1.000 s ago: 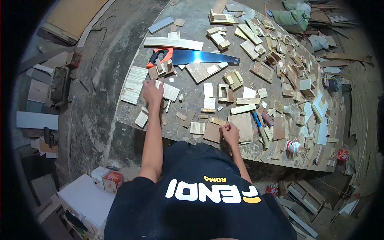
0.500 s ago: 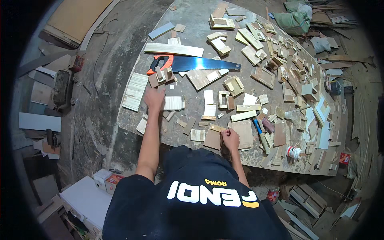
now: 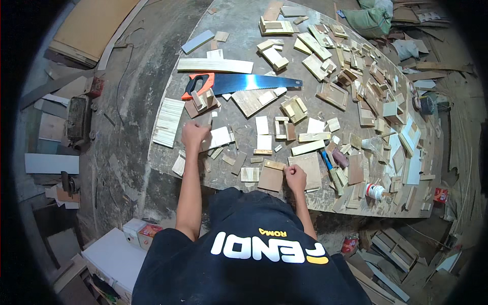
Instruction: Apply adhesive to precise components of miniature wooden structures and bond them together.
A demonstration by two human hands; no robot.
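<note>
My left hand [image 3: 194, 135] is closed, with a small flat wood piece [image 3: 205, 120] standing out past its fingertips. Beside that hand lies a pale striped board [image 3: 217, 138]. Just beyond is a small wooden assembly [image 3: 203, 103], against the orange-and-black handle of a hand saw [image 3: 254, 83]. My right hand [image 3: 296, 179] has its fingers curled at the right side of a brown square board [image 3: 271, 179], which has a light strip [image 3: 275, 165] along its far edge. Whatever is inside the right fingers is hidden.
Many wood offcuts and small frames [image 3: 333, 95] cover the table's right side. A white glue bottle [image 3: 375, 191] lies near the front right, with a blue-handled tool [image 3: 326, 160] farther in. A wide pale board [image 3: 169, 122] sits at the left edge.
My left hand has drawn slightly nearer, and a small wood piece now shows at its fingertips. The pale striped board beside it has turned at an angle. My right hand has barely moved.
</note>
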